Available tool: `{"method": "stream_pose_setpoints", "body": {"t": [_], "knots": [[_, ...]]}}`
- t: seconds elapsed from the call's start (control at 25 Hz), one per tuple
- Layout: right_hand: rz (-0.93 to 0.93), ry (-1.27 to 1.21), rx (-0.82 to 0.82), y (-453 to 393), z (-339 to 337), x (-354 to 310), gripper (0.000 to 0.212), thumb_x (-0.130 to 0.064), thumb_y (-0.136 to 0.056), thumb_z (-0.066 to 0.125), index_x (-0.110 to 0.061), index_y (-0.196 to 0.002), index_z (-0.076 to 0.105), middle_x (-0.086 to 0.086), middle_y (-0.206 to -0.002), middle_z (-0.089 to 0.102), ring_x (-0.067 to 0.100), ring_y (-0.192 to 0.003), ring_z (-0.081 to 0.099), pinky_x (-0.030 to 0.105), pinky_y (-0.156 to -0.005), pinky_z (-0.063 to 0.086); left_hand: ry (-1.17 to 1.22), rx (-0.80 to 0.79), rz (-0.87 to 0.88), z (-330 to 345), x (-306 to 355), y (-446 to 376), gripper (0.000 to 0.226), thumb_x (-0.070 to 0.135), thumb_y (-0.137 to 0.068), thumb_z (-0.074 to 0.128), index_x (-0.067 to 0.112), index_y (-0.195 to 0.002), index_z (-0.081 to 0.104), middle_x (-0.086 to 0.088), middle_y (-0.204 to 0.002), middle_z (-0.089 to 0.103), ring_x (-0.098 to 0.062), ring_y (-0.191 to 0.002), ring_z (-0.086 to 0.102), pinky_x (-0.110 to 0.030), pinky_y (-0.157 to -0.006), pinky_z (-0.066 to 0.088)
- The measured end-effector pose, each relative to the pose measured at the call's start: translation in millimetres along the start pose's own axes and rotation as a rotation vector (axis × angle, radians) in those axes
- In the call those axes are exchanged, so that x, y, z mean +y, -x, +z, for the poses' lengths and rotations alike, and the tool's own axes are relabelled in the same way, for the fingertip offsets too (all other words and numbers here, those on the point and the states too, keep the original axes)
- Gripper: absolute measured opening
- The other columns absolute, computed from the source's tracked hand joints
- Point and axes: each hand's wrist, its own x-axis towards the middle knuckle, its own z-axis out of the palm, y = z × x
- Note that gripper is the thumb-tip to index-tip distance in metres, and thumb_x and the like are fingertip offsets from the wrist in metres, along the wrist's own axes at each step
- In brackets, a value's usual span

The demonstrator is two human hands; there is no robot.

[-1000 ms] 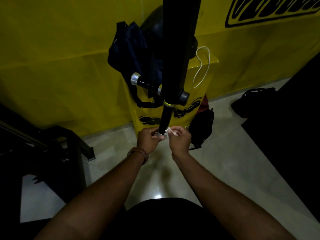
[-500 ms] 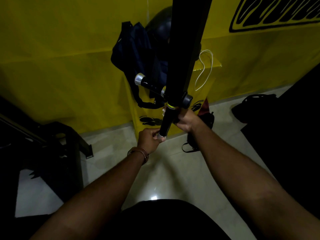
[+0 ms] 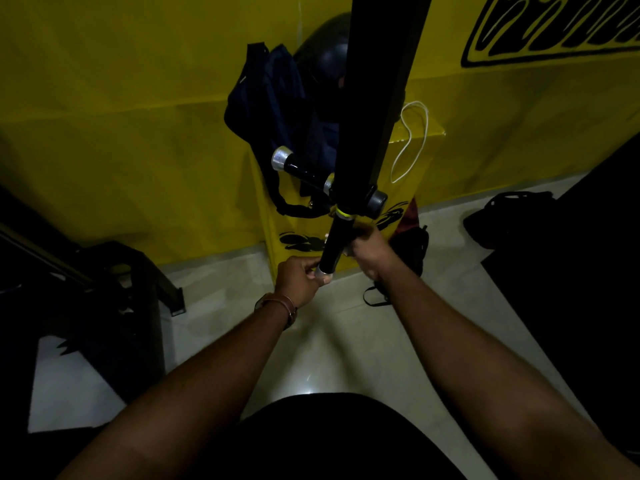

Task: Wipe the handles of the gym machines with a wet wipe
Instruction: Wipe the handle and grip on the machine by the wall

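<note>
**Handle of a gym machine, gripped at both ends for wiping**

Handle (image 3: pixel 334 244): a short black cylindrical grip is seen hanging from a tall dark machine bar (image 3: pixel 381 91), directly ahead of the person and between both hands. Its lower tip is pinched by the curled fingers of the left hand (image 3: pixel 299 280), which wears a wristband (image 3: pixel 277 306). Higher up, just to the right of the grip, the right hand (image 3: pixel 369 249) is wrapped around it with fingers curled. A small pale scrap, judged to be the wet wipe (image 3: pixel 346 251), is glimpsed at the right hand's fingers; most of it is hidden.

The handle is judged to be stiff and firmly fixed, though free to swing on its joint, so steadying at the tip seems sensible. Its surface looks smooth and may turn slippery when damp. The wipe is judged soft, light and easily bunched, best pressed flat under the palm.

Beyond the hands, a dark bag (image 3: pixel 273 98) is seen resting on a yellow box (image 3: pixel 426 157). Pale floor (image 3: pixel 225 299) lies below the hands.
</note>
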Motion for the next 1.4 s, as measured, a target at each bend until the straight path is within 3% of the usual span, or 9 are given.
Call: {"method": "stream_pose_setpoints", "body": {"t": [0.2, 0.32, 0.48, 0.56, 0.72, 0.92, 1.08, 1.28, 1.4], "knots": [[-0.141, 0.071, 0.504, 50, 29, 31, 0.014, -0.001, -0.085, 0.065, -0.013, -0.089, 0.07, 0.0, -0.085, 0.068, 0.013, -0.081, 0.064, 0.025, -0.075, 0.049, -0.012, 0.007, -0.005, -2, 2, 0, 0.04, 0.011, -0.072, 0.085, 0.012, -0.11, 0.074, -0.005, -0.103, 0.075, -0.014, -0.087, 0.067, -0.022, -0.077, 0.053], [-0.638, 0.436, 0.483, 82, 45, 12, 0.007, -0.002, -0.081, 0.07, -0.008, -0.085, 0.07, 0.003, -0.084, 0.067, 0.012, -0.08, 0.061, 0.016, -0.071, 0.045, -0.055, 0.025, 0.058, -4, 3, 2, 0.013, 0.008, -0.075, 0.081, 0.006, -0.087, 0.077, -0.011, -0.08, 0.073, -0.014, -0.079, 0.065, -0.007, -0.058, 0.039], [-1.093, 1.144, 0.567, 51, 35, -35, 0.012, -0.009, -0.091, 0.063, -0.008, -0.08, 0.067, 0.006, -0.08, 0.064, 0.022, -0.073, 0.055, 0.032, -0.054, 0.041, 0.014, 0.012, 0.029, -2, 4, 5, 0.029, 0.01, -0.076, 0.081, 0.007, -0.104, 0.076, -0.01, -0.098, 0.075, -0.013, -0.096, 0.065, -0.021, -0.076, 0.049], [-1.086, 1.41, 0.494, 45, 33, -34, 0.007, -0.007, -0.084, 0.067, -0.006, -0.077, 0.065, 0.01, -0.079, 0.064, 0.026, -0.072, 0.057, 0.033, -0.047, 0.04, 0.012, 0.02, 0.029, -1, 4, 6, 0.028, 0.01, -0.076, 0.082, 0.006, -0.103, 0.076, -0.01, -0.098, 0.075, -0.014, -0.095, 0.065, -0.026, -0.076, 0.051], [-0.642, 1.646, -0.094, 59, 50, -26, 0.016, -0.015, -0.085, 0.062, -0.001, -0.092, 0.065, 0.016, -0.093, 0.065, 0.033, -0.088, 0.063, 0.036, -0.058, 0.048, -0.057, 0.056, 0.051, -1, 0, 7, 0.018, -0.001, -0.078, 0.075, -0.006, -0.094, 0.073, -0.02, -0.091, 0.073, -0.017, -0.088, 0.06, -0.017, -0.063, 0.033], [-0.917, 1.446, 0.388, 46, 36, -38, 0.009, -0.009, -0.087, 0.068, -0.004, -0.082, 0.064, 0.012, -0.079, 0.062, 0.029, -0.064, 0.062, 0.031, -0.042, 0.044, 0.124, 0.032, -0.021, 1, -1, 7, 0.036, 0.007, -0.076, 0.081, 0.005, -0.111, 0.072, -0.011, -0.103, 0.074, -0.02, -0.099, 0.067, -0.028, -0.084, 0.052], [-0.928, 1.43, 0.121, 53, 32, 6, 0.02, -0.008, -0.074, 0.078, -0.005, -0.09, 0.066, 0.011, -0.087, 0.062, 0.027, -0.062, 0.064, 0.025, -0.042, 0.041, 0.073, 0.039, 0.014, 1, -1, 8, 0.029, 0.004, -0.078, 0.077, 0.006, -0.107, 0.074, -0.004, -0.094, 0.074, -0.013, -0.092, 0.064, -0.014, -0.067, 0.042], [-0.934, 1.141, 0.488, 50, 25, -14, 0.006, -0.008, -0.088, 0.062, -0.007, -0.094, 0.062, 0.009, -0.095, 0.057, 0.021, -0.06, 0.054, 0.026, -0.039, 0.039, 0.156, 0.009, -0.065, 0, -2, 3, 0.044, 0.011, -0.075, 0.083, 0.007, -0.116, 0.07, -0.009, -0.109, 0.072, -0.016, -0.098, 0.066, -0.024, -0.081, 0.05], [-0.785, 1.115, 0.406, 57, 24, 21, 0.021, -0.012, -0.088, 0.056, -0.01, -0.109, 0.057, 0.009, -0.104, 0.048, 0.024, -0.066, 0.054, 0.033, -0.04, 0.048, 0.15, 0.004, -0.06, 0, -5, 1, 0.046, 0.008, -0.072, 0.084, 0.008, -0.116, 0.071, -0.009, -0.109, 0.072, -0.02, -0.099, 0.068, -0.028, -0.083, 0.052]]}}
